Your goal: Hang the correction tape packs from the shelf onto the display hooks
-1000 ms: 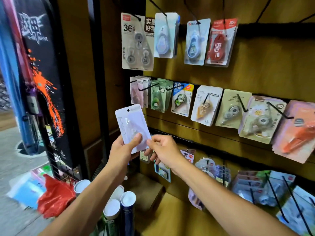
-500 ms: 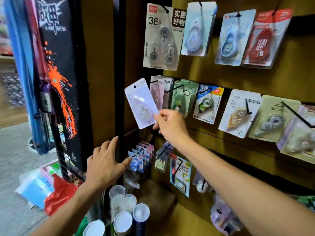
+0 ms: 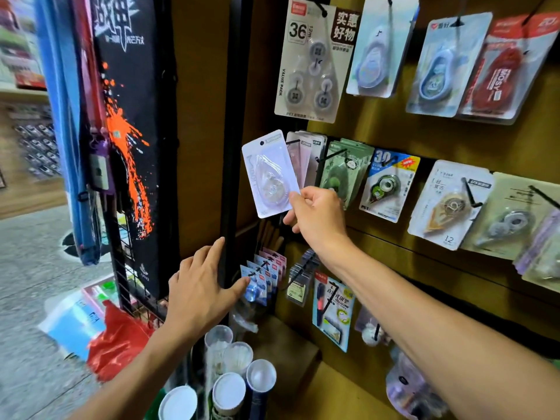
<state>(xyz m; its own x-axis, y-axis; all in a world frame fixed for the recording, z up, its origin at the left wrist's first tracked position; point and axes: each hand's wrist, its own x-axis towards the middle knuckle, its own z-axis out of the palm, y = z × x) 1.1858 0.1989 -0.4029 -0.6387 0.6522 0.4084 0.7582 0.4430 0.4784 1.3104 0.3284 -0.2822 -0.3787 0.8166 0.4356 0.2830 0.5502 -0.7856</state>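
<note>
We face a brown display wall (image 3: 394, 134) with packs hung in rows. Left of it stands a black banner (image 3: 133, 147) with an orange splash. A dark post (image 3: 230, 177) edges the wall.

Our right hand (image 3: 318, 216) pinches the lower right corner of a white pack (image 3: 268, 174), thumb in front, other fingers behind. The pack is upright, tilted slightly, held just left of the pink packs (image 3: 306, 159) on the leftmost middle-row hook; its hang hole sits beside them, and we cannot tell whether it is on a hook.

Our left hand (image 3: 200, 289) is open, fingers spread, palm against the post, holding nothing.

Below, capped tubes (image 3: 233, 386) stand in a cluster.
</note>
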